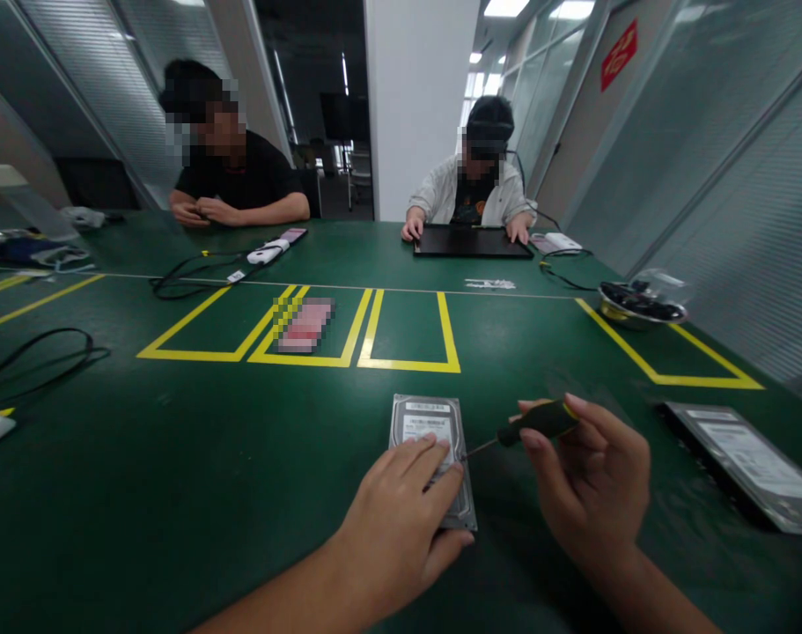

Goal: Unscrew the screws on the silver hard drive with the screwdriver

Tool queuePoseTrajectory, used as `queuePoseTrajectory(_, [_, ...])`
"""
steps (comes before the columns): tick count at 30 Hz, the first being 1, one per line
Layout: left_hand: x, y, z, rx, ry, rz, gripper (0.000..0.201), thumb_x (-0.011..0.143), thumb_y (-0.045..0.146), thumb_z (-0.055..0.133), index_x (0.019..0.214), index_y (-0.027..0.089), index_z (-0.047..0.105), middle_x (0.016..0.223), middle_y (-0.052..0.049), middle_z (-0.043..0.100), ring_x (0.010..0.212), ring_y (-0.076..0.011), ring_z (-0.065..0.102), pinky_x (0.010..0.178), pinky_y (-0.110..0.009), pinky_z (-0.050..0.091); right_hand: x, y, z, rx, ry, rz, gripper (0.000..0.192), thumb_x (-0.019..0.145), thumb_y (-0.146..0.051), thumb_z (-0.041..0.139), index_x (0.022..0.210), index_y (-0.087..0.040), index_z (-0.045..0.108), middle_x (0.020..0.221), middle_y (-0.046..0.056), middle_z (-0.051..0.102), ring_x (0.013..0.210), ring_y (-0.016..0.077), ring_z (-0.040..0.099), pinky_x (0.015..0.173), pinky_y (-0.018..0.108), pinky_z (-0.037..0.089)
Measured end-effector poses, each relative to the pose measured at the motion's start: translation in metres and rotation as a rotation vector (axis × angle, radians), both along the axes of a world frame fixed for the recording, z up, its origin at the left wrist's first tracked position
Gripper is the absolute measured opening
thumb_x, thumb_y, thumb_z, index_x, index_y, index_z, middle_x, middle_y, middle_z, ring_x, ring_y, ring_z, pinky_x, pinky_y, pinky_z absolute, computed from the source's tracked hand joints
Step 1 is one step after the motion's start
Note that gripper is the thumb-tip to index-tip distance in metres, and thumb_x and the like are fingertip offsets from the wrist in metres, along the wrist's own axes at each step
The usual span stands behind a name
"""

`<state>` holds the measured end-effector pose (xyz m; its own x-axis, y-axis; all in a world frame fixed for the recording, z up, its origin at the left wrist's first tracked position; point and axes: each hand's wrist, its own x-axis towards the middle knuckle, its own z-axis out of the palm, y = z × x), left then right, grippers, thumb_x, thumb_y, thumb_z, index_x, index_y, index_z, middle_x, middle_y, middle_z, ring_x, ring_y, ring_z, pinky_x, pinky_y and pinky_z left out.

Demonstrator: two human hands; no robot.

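Note:
A silver hard drive [430, 409] with white labels lies on the green table in front of me. My left hand [401, 502] rests over it, fingers across its top and thumb by the near right corner, gripping it. Part of the drive is hidden beneath that hand. In my right hand [595, 475] is a screwdriver [539, 423] with a dark green handle, pinched near the handle's end between thumb and fingers. Its thin shaft slants down to the left, and the tip meets the drive's right edge, close to my left fingertips.
A second hard drive [750, 462] lies to the right. Beyond it stands a metal bowl [642, 308] of dark parts. Yellow tape [407, 364] marks the table [242, 493]; a pixelated pink item [306, 326] lies within it. Two people sit opposite, one holding a black panel [473, 242]. Cables [182, 277] lie leftward.

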<state>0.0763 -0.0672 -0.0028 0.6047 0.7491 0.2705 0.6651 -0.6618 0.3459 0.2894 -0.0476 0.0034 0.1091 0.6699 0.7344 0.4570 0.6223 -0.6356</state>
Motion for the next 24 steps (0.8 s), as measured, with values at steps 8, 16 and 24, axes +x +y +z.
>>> queuePoseTrajectory(8, [-0.0001,0.0005,-0.0020,0.002,0.004,0.001,0.056,0.085,0.047,0.067,0.133,0.023,0.054,0.142,-0.009,0.054,0.132,-0.0314,0.046,0.109,-0.052,0.040,0.0001,0.0017,0.0022,0.041,-0.007,0.010,0.058,0.084,-0.007,0.066,0.134,-0.025,0.043,0.109,0.007,0.067,0.093,0.0170,0.069,0.078,0.029,0.060])
queuePoseTrajectory(16, [0.0004,0.0022,-0.0029,0.019,-0.002,-0.002,0.054,0.085,0.045,0.067,0.132,0.022,0.055,0.141,-0.009,0.054,0.131,-0.0308,0.046,0.109,-0.051,0.039,-0.0007,0.0019,0.0002,0.044,0.029,0.034,0.059,0.084,-0.006,0.066,0.134,-0.026,0.042,0.111,0.008,0.066,0.093,0.0189,0.069,0.076,0.032,0.060])
queuePoseTrajectory(24, [-0.0004,0.0000,-0.0037,0.005,0.000,-0.001,0.054,0.085,0.046,0.067,0.132,0.022,0.055,0.141,-0.009,0.054,0.132,-0.0309,0.046,0.109,-0.051,0.039,0.0086,0.0027,0.0055,0.046,-0.035,-0.100,0.055,0.087,-0.014,0.064,0.135,-0.025,0.041,0.107,0.008,0.066,0.090,0.0193,0.068,0.071,0.032,0.058])
